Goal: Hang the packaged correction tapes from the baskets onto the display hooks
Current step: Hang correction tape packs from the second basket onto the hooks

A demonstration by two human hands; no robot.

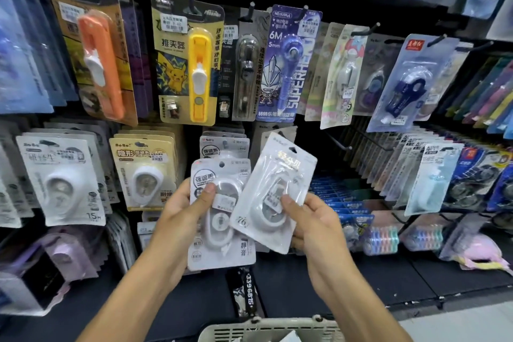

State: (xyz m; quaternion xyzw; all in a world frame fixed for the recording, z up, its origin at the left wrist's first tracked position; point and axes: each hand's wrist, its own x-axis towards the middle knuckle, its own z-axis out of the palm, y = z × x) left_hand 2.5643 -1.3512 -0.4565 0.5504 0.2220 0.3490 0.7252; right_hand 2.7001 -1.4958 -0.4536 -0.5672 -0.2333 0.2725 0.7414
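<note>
Orange pack: a long orange clip dispenser in a clear blister on a tan card (100, 64) hangs at ten o'clock, far left of the top row.
Yellow pack: next along, a yellow dispenser on a cartoon-printed card (186, 64) hangs on its black hook at eleven o'clock.
Left hand: the left hand (177, 211) is at centre, thumb pressed across the front and fingers curled behind, gripping a white correction tape on a white card with grey round labels (222, 216).
Held pack, left: it stands upright in front of the lower row, its right edge tucked under the other held pack.
Basket: a pale grey slotted plastic basket (266, 329) peeks in at six o'clock, just under the wrists.
Held pack, right: a white correction tape sealed in a glossy clear-white pouch (274, 191) tilts towards one o'clock, overlapping the first pack.
Right hand: the right hand (311, 219) pinches that pouch, thumb on the front low down, fingers wrapped behind.
Blue pack: a dark blue correction tape in a clear blister (408, 86) hangs tilted at two o'clock.
</note>
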